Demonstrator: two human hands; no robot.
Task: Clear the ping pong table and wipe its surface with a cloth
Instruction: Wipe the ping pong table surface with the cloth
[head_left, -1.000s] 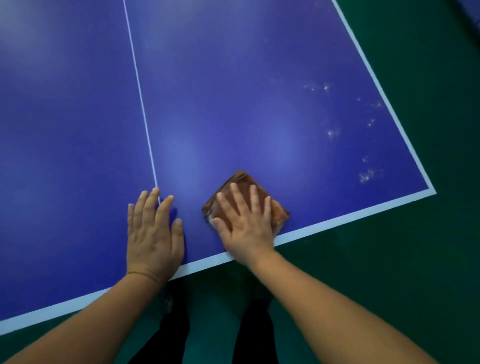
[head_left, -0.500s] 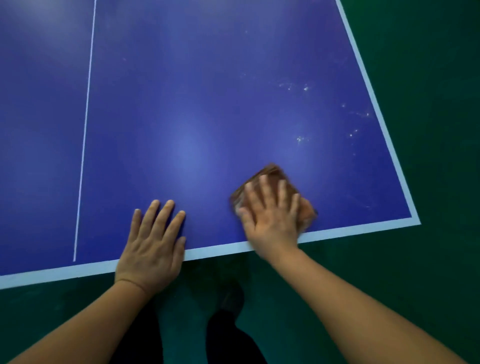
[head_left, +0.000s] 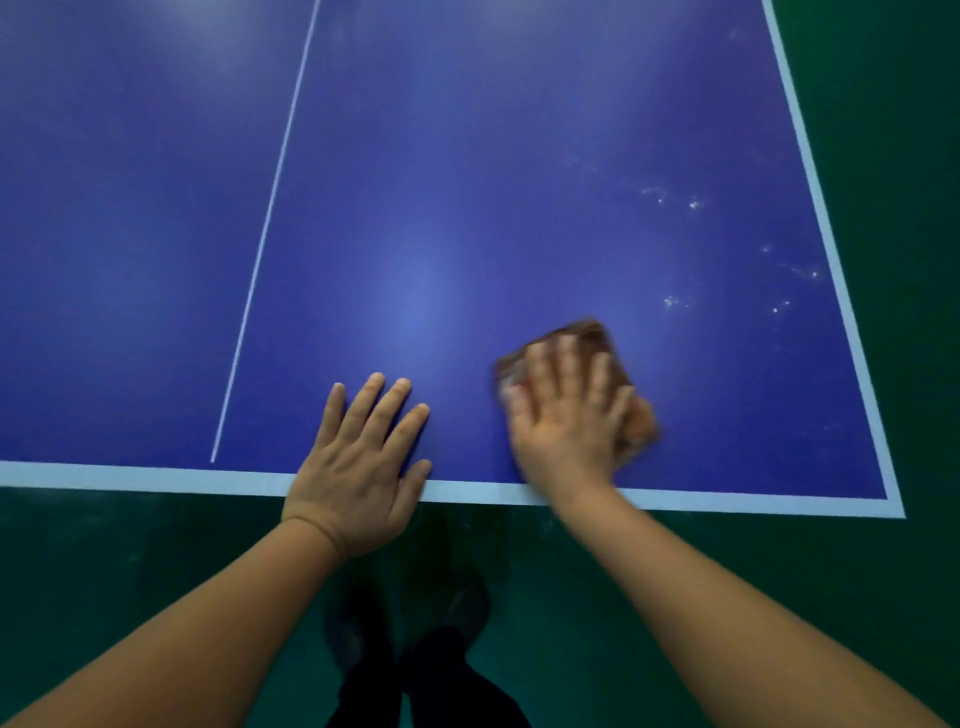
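Cloth (head_left: 597, 338) brown, folded, blurred, under flat right hand (head_left: 563, 421)

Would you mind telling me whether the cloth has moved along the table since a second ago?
Yes. The cloth under the right hand has slid rightward, away from the centre line and toward the table's right corner.

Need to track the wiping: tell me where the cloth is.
In the head view the cloth lies under the flat right hand, near the table's near edge, right of the left hand.
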